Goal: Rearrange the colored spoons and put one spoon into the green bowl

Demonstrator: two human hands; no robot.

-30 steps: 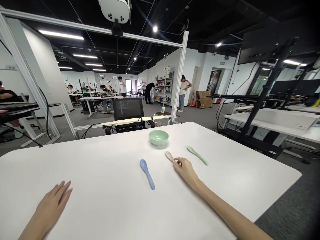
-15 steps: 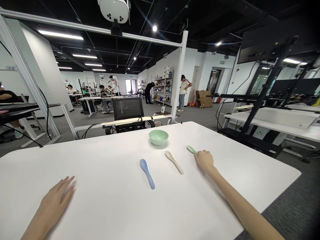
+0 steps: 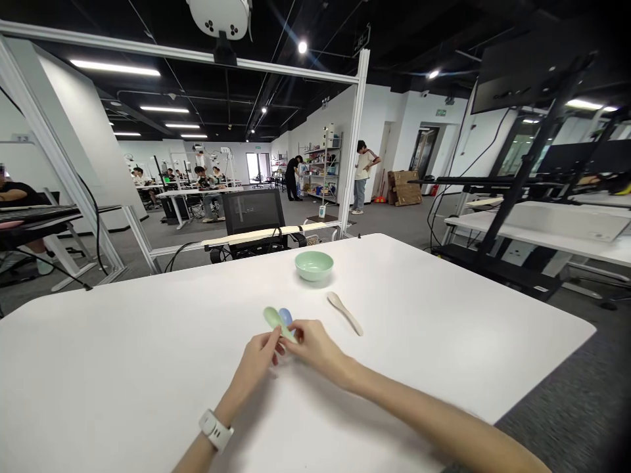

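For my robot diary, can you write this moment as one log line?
left hand: on green spoon | right hand: on same spoon | blue spoon: behind it | cream spoon: apart

blue spoon (image 3: 285,316) handle hidden behind right hand (image 3: 315,348), its forearm (image 3: 444,420) cut off

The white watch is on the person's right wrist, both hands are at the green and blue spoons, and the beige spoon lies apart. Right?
No: the white watch is on the left wrist in the head view. The rest stands: the left hand and right hand are at the green spoon and blue spoon, the beige spoon lies apart.
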